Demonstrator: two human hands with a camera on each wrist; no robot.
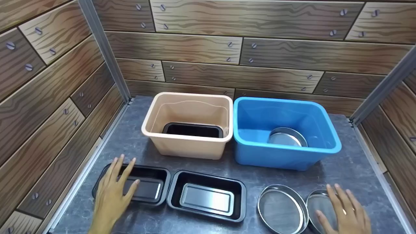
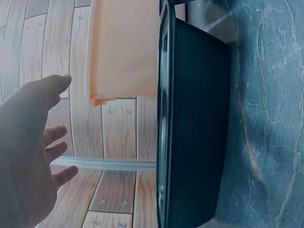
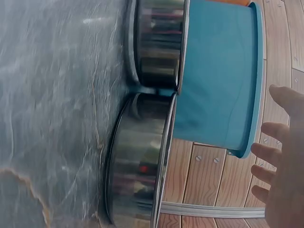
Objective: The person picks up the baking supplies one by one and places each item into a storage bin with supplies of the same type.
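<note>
My left hand (image 1: 112, 191) hovers with spread fingers over a dark loaf pan (image 1: 148, 191) at the left. In the left wrist view that hand (image 2: 33, 147) is above the rim of the pan (image 2: 197, 123), holding nothing. A second loaf pan (image 1: 208, 200) lies right beside the first. At the right, my right hand (image 1: 349, 211) is stretched over a round metal cake pan (image 1: 320, 206), partly hiding it. Another round cake pan (image 1: 281, 211) stands next to it. The right wrist view shows the right hand (image 3: 280, 156) apart from the round pan (image 3: 137, 161), its fingers loosely extended.
Behind the pans stand a beige bin (image 1: 188, 146) with a dark loaf pan (image 1: 195, 130) inside and a blue bin (image 1: 276, 157) with a round pan (image 1: 287, 138) inside. Wood-patterned walls (image 1: 201, 48) enclose the grey marbled table (image 1: 136, 107) at the back and sides.
</note>
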